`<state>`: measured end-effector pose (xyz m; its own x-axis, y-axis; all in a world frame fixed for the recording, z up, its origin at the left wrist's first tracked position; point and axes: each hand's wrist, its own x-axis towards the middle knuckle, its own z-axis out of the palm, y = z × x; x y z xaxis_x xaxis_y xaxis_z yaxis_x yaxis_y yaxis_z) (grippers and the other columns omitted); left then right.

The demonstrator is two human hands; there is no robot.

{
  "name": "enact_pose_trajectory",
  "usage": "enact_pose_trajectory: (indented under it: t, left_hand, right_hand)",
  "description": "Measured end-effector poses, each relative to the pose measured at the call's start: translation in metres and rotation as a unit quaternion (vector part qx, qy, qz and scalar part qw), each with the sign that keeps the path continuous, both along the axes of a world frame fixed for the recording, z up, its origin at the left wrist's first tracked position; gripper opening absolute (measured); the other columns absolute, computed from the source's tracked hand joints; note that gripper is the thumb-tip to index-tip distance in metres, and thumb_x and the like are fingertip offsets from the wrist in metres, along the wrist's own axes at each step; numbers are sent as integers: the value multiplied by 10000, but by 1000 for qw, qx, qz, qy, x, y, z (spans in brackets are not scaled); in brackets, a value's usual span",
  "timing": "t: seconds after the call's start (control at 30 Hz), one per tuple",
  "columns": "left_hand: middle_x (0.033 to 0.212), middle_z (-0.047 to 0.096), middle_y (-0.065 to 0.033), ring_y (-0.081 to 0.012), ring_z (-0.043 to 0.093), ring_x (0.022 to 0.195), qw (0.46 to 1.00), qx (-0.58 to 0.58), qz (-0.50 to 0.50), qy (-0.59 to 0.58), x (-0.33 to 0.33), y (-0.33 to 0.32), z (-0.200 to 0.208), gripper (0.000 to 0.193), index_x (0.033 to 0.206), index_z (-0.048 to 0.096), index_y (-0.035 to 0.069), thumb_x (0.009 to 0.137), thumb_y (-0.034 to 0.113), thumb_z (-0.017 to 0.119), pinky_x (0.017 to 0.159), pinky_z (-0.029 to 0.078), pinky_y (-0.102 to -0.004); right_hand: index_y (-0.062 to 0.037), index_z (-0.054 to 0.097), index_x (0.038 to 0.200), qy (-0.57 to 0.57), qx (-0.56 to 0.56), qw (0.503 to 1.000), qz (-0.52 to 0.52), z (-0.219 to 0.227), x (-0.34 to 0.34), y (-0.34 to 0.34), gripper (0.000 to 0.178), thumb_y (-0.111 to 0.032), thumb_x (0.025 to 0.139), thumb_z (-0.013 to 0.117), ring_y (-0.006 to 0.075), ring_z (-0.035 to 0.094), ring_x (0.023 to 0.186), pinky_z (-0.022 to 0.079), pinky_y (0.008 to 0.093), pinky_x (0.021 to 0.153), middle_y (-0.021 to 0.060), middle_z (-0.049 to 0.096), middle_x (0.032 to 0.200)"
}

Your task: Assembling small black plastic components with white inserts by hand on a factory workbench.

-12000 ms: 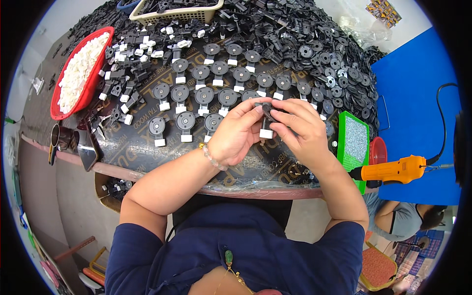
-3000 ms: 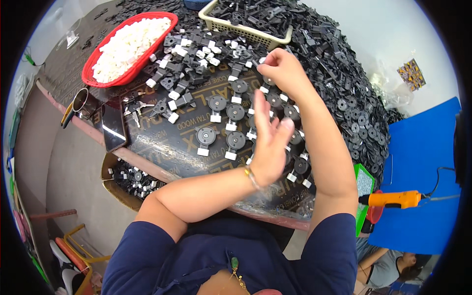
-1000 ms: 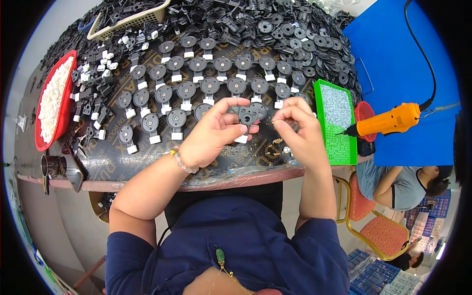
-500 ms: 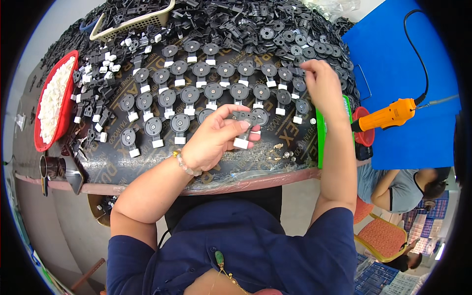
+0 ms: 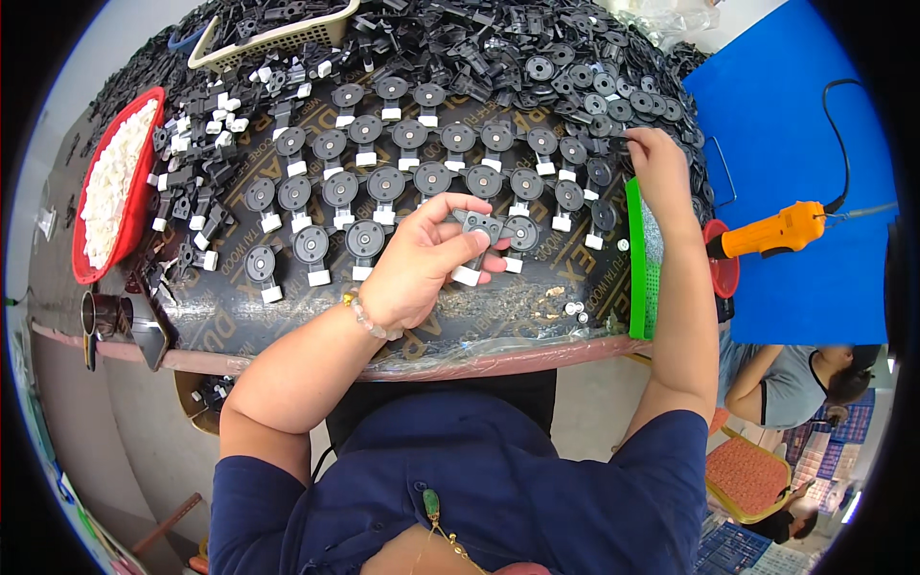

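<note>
My left hand [image 5: 422, 254] is closed on a black plastic bracket [image 5: 482, 226] with a white block [image 5: 467, 276] at its lower end, the thumb pressed on top. My right hand [image 5: 661, 177] reaches to the edge of a pile of black plastic discs [image 5: 644, 102]. Its fingertips are bent together by the nearest discs; whether they grip one is unclear. Between and beyond my hands lie rows of black brackets [image 5: 409, 134], each with a round disc and a white end block. Part of the nearest row is hidden behind my left hand.
A red basin [image 5: 153, 115] of white pieces stands left, a green tray [image 5: 635, 287] under my right forearm. An orange electric screwdriver [image 5: 778, 228] hangs at right by a blue board [image 5: 786, 115]. Black parts [image 5: 450, 48] heap behind, near a cream basket [image 5: 278, 43]. Another person [image 5: 800, 383] sits at right.
The view has shifted slightly, so the table sits further right in it. My right hand has moved a little rightward along the discs. The left hand keeps its hold on the bracket.
</note>
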<state>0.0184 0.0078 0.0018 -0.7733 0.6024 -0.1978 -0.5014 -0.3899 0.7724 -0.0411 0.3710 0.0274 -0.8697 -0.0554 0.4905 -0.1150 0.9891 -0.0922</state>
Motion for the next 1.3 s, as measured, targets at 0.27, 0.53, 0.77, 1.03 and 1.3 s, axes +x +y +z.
enact_pose_trajectory:
  t: [0.27, 0.53, 0.77, 1.03, 1.3]
  left_hand:
    - [1148, 695, -215, -250, 717, 978, 1000, 13, 27, 4, -1, -2, 0, 385, 1347, 515, 34, 986, 79, 643, 825, 591, -341]
    - [1243, 643, -250, -285, 697, 1081, 999, 24, 43, -5, -1, 1, -2, 377, 1376, 484, 20, 1024, 117, 578, 902, 588, -394]
    - [1286, 617, -266, -325, 676, 1134, 997, 52, 52, -16, -1, 2, -2, 379, 1415, 446, -8, 1069, 146, 427, 984, 566, -440]
    - [1298, 611, -266, -328, 672, 1141, 997, 54, 45, -17, -3, 0, -4, 380, 1416, 447, -5, 1065, 141, 442, 995, 561, -453]
    - [1301, 615, -260, -320, 668, 1152, 997, 65, 41, -25, -1, 2, -4, 383, 1416, 450, 3, 1065, 156, 468, 994, 561, -447]
  right_hand:
    - [-22, 732, 988, -458, -137, 850, 223, 24, 100, -103, 168, -14, 823, 698, 307, 691, 876, 546, 376, 818, 123, 711, 914]
    - [-47, 687, 1115, -334, -156, 915, 166, 10, 142, -115, 337, -96, 791, 761, 341, 642, 1004, 523, 420, 855, 139, 623, 1041]
    - [-41, 660, 1120, -273, -70, 948, 148, -2, 152, -121, 471, -176, 709, 845, 357, 628, 951, 517, 432, 840, 124, 633, 1022]
    - [-57, 642, 1123, -293, -65, 950, 86, 19, 146, -133, 503, -110, 672, 860, 347, 616, 1056, 507, 430, 901, 123, 635, 1067]
    - [-51, 636, 1158, -274, -95, 949, 125, 3, 148, -134, 552, -84, 657, 864, 335, 605, 1036, 501, 410, 900, 140, 621, 1085]
